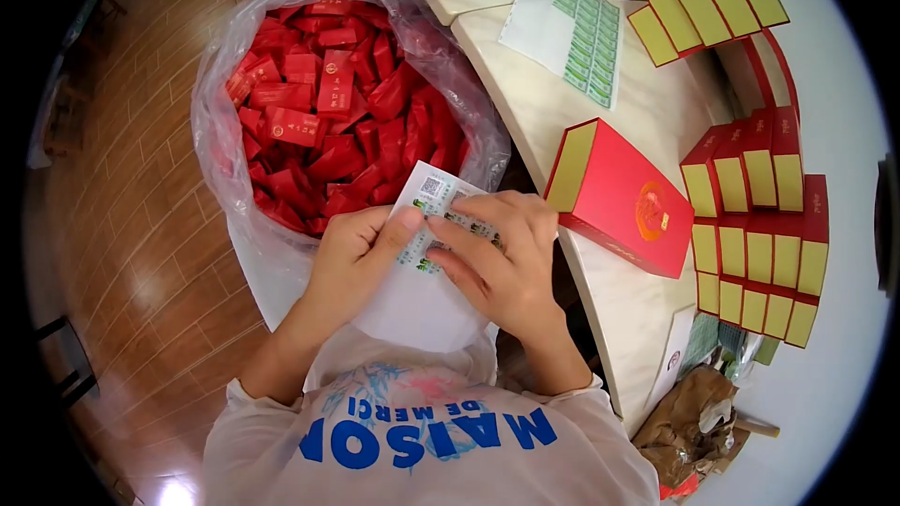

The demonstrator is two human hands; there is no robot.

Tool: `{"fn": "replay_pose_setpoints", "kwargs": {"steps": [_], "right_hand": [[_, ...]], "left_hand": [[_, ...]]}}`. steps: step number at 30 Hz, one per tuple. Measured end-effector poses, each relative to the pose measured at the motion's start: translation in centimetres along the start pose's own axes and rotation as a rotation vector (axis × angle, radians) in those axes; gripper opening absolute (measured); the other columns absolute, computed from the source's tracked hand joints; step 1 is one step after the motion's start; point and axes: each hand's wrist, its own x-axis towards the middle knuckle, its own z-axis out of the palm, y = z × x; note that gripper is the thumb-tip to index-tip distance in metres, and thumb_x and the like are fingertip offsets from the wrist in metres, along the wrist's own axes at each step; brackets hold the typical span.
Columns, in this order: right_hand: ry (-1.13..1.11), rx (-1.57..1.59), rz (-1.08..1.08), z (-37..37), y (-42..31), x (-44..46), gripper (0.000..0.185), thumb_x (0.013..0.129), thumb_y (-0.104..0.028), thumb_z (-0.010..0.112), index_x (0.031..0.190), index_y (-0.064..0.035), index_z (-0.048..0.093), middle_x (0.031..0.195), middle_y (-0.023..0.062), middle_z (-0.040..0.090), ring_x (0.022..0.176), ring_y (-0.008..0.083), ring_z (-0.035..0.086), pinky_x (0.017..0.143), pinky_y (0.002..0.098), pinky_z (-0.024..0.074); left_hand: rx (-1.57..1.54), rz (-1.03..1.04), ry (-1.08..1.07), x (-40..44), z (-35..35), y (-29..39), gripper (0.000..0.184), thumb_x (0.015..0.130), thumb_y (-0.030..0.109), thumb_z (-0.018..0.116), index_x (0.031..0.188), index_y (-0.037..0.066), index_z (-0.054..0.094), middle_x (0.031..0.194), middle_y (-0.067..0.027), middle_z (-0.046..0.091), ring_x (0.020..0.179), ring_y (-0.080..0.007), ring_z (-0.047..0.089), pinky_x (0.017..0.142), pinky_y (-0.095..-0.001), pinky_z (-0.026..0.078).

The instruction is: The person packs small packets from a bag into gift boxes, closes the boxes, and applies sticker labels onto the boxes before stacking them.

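Observation:
Between my hands is a white sticker sheet (428,189) with small green pictures and square codes, held above my lap. My left hand (361,248) pinches its left edge, thumb on top. Over the sheet's right part lies my right hand (502,258), its thumb and index finger bent close to the stickers; whether a sticker is between them is too small to tell. Just beyond the sheet, a clear plastic bag (214,103) stands full of small red packets (336,84).
On the table (497,84) at the right lie a red box with yellow sides (623,197) and a sheet of green stickers (591,47). Stacked red and yellow boxes (759,244) line the wall. Crumpled brown paper (689,422) is at lower right; wooden floor (150,225) shows left.

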Motion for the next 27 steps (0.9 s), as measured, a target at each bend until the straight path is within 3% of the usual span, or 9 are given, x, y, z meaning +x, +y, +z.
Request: {"fn": "replay_pose_setpoints", "kwargs": {"steps": [2,3,9,13,21,22,23,24,27], "right_hand": [[0.045,0.031,0.025,0.9,-0.3,-0.3,0.039,0.06,-0.015,0.082,0.097,-0.0116,0.069,0.098,0.005,0.06,0.088,0.0257,0.053,0.079,0.037,0.04],[0.001,0.055,0.041,0.7,-0.5,-0.3,0.035,0.067,-0.01,0.078,0.1,-0.0095,0.067,0.101,0.0052,0.058,0.093,0.0251,0.053,0.079,0.0375,0.0405],[0.035,0.211,0.112,1.3,-0.6,-0.6,0.028,0.066,-0.006,0.077,0.091,-0.006,0.065,0.092,0.0067,0.059,0.084,0.0257,0.055,0.075,0.0353,0.042],[0.067,0.214,0.144,1.5,-0.7,-1.0,0.025,0.066,-0.004,0.076,0.089,-0.0053,0.065,0.09,0.0071,0.059,0.083,0.0255,0.056,0.073,0.0351,0.0425],[0.15,0.224,-0.079,-0.5,0.0,-1.6,0.023,0.064,-0.008,0.074,0.085,-0.0067,0.067,0.097,0.008,0.063,0.084,0.025,0.058,0.073,0.0357,0.0445],[0.178,0.236,-0.018,-1.6,0.6,-1.8,0.015,0.067,-0.001,0.071,0.08,-0.0084,0.067,0.093,0.0111,0.063,0.08,0.0261,0.059,0.071,0.0357,0.0465],[0.188,0.102,0.041,-3.0,1.4,-1.9,0.008,0.074,-0.004,0.069,0.081,-0.0055,0.067,0.098,0.0139,0.063,0.079,0.0246,0.059,0.072,0.0366,0.0473],[0.26,0.092,0.31,-3.5,1.7,-2.1,0.013,0.076,-0.004,0.069,0.088,-0.0038,0.064,0.101,0.0164,0.064,0.088,0.0283,0.059,0.078,0.0374,0.0464],[0.382,-0.073,0.537,-6.7,6.7,-1.5,0.032,0.093,-0.008,0.052,0.124,-0.0009,0.053,0.12,0.0165,0.058,0.11,0.0307,0.053,0.096,0.04,0.04]], "left_hand": [[0.037,0.039,0.028,-0.1,-0.1,-0.1,0.034,0.098,0.028,0.054,0.096,-0.004,0.067,0.072,0.0015,0.06,0.067,-0.0025,0.049,0.055,-0.0214,0.041],[0.072,0.079,0.053,-0.1,-0.1,-0.1,0.033,0.097,0.027,0.056,0.093,-0.004,0.067,0.067,0.0006,0.058,0.065,-0.0029,0.046,0.053,-0.0226,0.039],[0.3,0.333,0.071,0.3,-0.6,-0.6,0.032,0.094,0.024,0.059,0.083,-0.006,0.063,0.06,-0.005,0.048,0.058,-0.0073,0.04,0.05,-0.0274,0.033],[0.282,0.303,0.071,0.5,-0.1,-0.3,0.034,0.094,0.025,0.059,0.081,-0.006,0.061,0.059,-0.0047,0.046,0.058,-0.0074,0.038,0.05,-0.0276,0.032],[0.154,0.049,0.166,2.3,-1.0,-1.9,0.033,0.096,0.028,0.057,0.09,-0.004,0.067,0.071,0.0017,0.061,0.068,-0.0023,0.048,0.06,-0.0222,0.042],[0.188,0.062,0.211,2.9,-1.3,-2.5,0.032,0.096,0.027,0.057,0.091,-0.004,0.066,0.07,0.0017,0.061,0.067,-0.0021,0.048,0.06,-0.0223,0.042],[0.267,0.084,0.219,3.5,-1.8,-3.3,0.026,0.096,0.022,0.057,0.097,-0.003,0.065,0.074,-0.0026,0.064,0.068,-0.0056,0.052,0.063,-0.0241,0.043],[0.267,0.089,0.196,3.7,-2.0,-3.5,0.026,0.096,0.022,0.057,0.097,-0.003,0.065,0.074,-0.0026,0.064,0.068,-0.0056,0.052,0.063,-0.0241,0.043],[0.406,0.21,0.182,4.1,-1.5,-4.2,0.023,0.095,0.019,0.055,0.104,-0.002,0.061,0.083,-0.0097,0.065,0.071,-0.0135,0.056,0.065,-0.0277,0.044]]}}
